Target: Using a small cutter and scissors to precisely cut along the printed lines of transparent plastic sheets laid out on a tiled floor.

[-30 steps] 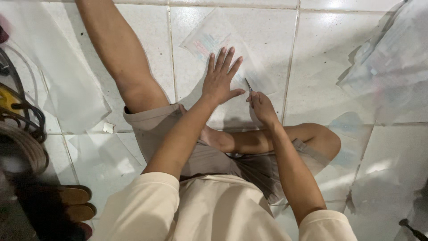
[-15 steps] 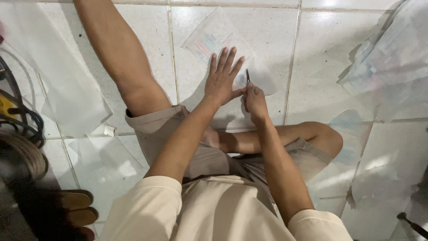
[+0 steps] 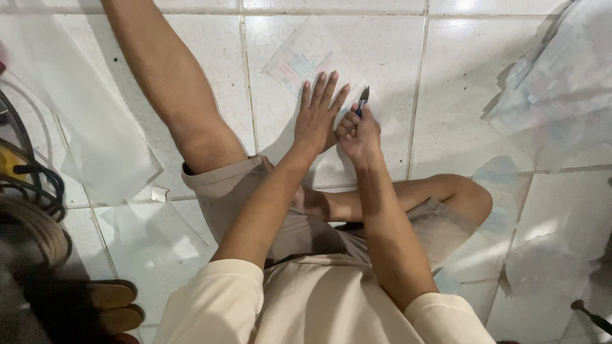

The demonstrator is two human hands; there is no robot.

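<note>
**Flat palm on a clear sheet, blade in the other fist**

No bin, box or tray shows anywhere in the frame; the nearest to holders are the flat see-through sleeves lying about, and what they hold cannot be made out.

Upper centre, the left hand (image 3: 317, 118) lies palm down, fingers spread and straight, pressing on a transparent printed sheet (image 3: 299, 60) that lies on the floor. Just beside it, touching at the thumb side, the right hand (image 3: 359, 134) is curled in a fist round a small cutter (image 3: 362, 100), whose dark tip points up the frame onto the same sheet.

The surface is a white tiled floor (image 3: 459, 83) with grey grout lines (glossy, catching glare). More clear plastic sheets (image 3: 95, 134) lie at the left and along the right edge. Coiled cables (image 3: 32, 191) sit at the left edge, and brown sandals (image 3: 108, 306) at the lower left.
</note>
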